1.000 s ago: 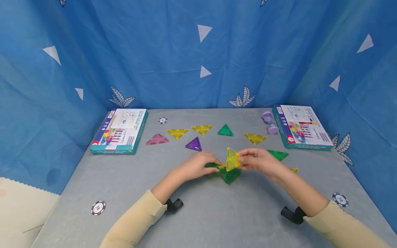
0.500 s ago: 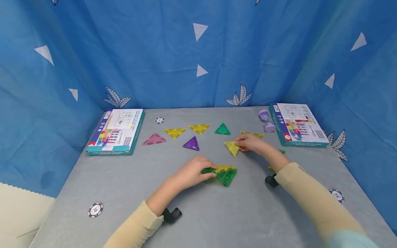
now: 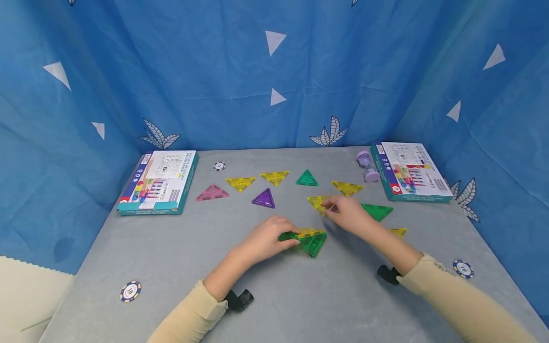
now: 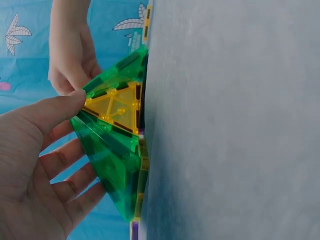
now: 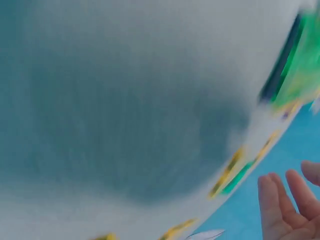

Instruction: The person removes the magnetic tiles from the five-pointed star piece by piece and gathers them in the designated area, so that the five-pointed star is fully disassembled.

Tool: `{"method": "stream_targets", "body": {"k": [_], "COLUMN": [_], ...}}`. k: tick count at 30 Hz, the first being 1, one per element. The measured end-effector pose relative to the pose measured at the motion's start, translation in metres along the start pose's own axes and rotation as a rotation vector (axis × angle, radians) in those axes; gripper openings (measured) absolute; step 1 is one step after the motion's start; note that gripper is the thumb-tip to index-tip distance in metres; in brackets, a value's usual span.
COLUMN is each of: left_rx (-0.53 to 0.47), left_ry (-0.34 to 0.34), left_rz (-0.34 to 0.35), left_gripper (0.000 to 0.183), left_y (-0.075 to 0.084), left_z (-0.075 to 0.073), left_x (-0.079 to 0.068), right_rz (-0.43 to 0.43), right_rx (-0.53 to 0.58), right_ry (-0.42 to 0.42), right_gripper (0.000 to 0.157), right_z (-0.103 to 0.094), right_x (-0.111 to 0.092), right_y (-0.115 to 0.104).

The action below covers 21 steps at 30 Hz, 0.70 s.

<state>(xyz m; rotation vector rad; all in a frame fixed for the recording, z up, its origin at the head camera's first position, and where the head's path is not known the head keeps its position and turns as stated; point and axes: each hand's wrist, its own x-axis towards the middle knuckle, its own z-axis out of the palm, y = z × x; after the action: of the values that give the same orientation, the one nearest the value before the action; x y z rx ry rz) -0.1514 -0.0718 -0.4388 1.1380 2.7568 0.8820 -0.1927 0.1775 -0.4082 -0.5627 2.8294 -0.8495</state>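
Observation:
My left hand (image 3: 269, 237) holds a small structure of green and yellow magnetic tiles (image 3: 313, 244) on the table. In the left wrist view, the thumb lies at its tip, where a yellow triangular face (image 4: 117, 107) sits between green faces (image 4: 107, 162); the other fingers are behind it. Just beyond the structure, a yellow triangular magnetic tile (image 3: 315, 202) lies on the table. Over that tile's right side is my right hand (image 3: 349, 215), its fingertips overlapping the tile's edge. The right wrist view shows its fingers (image 5: 270, 200) spread with nothing between them.
Loose triangular tiles lie farther back: pink (image 3: 212, 192), purple (image 3: 264, 198), several yellow (image 3: 241, 184) and a green one (image 3: 307, 178). Another green tile (image 3: 376, 212) is beside the right wrist. Boxes stand left (image 3: 158, 183) and right (image 3: 411, 171), with a purple hourglass (image 3: 367, 166) near the right one.
My right hand has carried the yellow tile away from the structure, laid it on the table beyond, and let go. The left hand keeps its hold on the structure.

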Motion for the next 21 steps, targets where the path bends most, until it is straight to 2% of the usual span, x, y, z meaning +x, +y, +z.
{"method": "stream_targets", "body": {"k": [4,7,12,15,18,21], "left_rx": [0.025,0.062,0.140,0.166,0.161,0.152], "left_ry": [0.024,0.047,0.090,0.108,0.123,0.135], "left_rz": [-0.023,-0.058,-0.125,-0.127,-0.105,-0.080], "left_gripper": [0.025,0.025,0.026,0.027,0.024,0.019], "left_y": [0.004,0.008,0.017,0.020,0.021,0.020], "left_z": [0.000,0.002,0.006,0.009,0.011,0.012], "left_x": [-0.001,0.000,-0.001,-0.001,-0.001,-0.001], "right_rz": [-0.074,-0.098,-0.125,-0.153,-0.159,-0.138], "right_rx": [-0.044,-0.140,-0.339,-0.420,-0.429,-0.373], "right_ry": [-0.019,0.000,0.075,0.102,0.112,0.112], "right_gripper": [0.020,0.026,0.038,0.038,0.034,0.030], "right_z": [0.017,0.031,0.044,0.048,0.050,0.050], "right_x": [-0.030,-0.043,-0.049,-0.049,-0.048,-0.050], "right_y": [-0.023,-0.036,-0.047,-0.049,-0.049,-0.048]}}
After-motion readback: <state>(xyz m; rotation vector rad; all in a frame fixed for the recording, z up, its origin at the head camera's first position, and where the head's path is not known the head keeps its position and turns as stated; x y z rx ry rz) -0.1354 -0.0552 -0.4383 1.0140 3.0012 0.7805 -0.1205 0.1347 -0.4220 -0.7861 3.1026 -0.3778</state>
